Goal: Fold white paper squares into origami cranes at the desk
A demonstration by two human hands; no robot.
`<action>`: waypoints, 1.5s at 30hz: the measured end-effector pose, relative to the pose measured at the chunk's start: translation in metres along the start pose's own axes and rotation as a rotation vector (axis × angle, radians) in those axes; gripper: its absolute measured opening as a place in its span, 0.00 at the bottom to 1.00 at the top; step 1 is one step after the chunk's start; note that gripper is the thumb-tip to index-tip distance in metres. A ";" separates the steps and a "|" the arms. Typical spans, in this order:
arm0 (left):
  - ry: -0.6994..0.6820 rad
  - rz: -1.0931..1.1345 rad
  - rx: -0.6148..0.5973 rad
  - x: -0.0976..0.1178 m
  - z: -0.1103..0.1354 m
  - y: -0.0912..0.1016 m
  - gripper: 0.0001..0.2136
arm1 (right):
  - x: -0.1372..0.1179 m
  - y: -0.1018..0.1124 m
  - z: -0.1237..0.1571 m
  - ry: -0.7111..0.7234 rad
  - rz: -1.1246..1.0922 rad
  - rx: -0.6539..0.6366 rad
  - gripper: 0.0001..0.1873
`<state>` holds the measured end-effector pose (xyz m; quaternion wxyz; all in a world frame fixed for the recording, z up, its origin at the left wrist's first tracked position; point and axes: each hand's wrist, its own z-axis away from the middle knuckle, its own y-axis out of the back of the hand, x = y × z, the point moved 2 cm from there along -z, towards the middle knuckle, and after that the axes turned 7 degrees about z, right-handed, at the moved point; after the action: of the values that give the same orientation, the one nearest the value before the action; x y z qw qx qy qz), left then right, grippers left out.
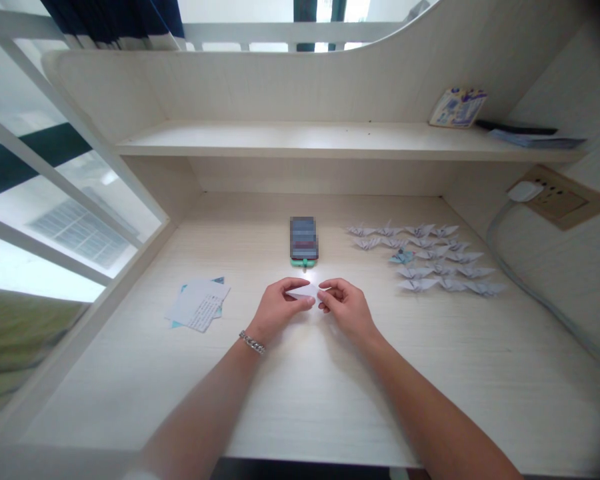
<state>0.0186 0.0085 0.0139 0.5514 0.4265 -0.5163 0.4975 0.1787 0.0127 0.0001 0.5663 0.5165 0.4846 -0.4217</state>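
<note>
A small folded piece of white paper (304, 291) is held between my two hands, above the middle of the desk. My left hand (281, 303) pinches its left side between thumb and fingers; a chain bracelet circles that wrist. At the paper's right end, my right hand (344, 301) grips it with thumb and fingertips. Just beyond the hands lies a phone (304, 238) with a green edge at its near end. To the right, several folded paper cranes (431, 285) stand in rows, mostly white, with one blue crane (401, 257) among them.
Left of my hands lies a loose stack of paper sheets (199, 303), the top one bearing handwriting. A shelf (280, 139) spans the back, carrying a small box (459, 107) and flat booklets (535, 139). A cable (525, 293) hangs from a wall socket (563, 198) at right.
</note>
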 end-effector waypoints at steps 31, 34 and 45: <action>-0.126 0.045 0.088 -0.002 0.003 -0.007 0.16 | -0.009 -0.001 0.004 0.187 0.095 0.153 0.09; -0.126 0.033 0.098 -0.002 0.003 -0.008 0.16 | -0.010 -0.001 0.005 0.183 0.102 0.151 0.09; -0.126 -0.041 0.093 -0.001 0.004 -0.007 0.17 | -0.008 -0.001 0.004 0.227 0.114 0.146 0.07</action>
<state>0.0252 0.0031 0.0140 0.5074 0.4928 -0.5175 0.4816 0.1771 0.0082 0.0079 0.4919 0.6274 0.4834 -0.3616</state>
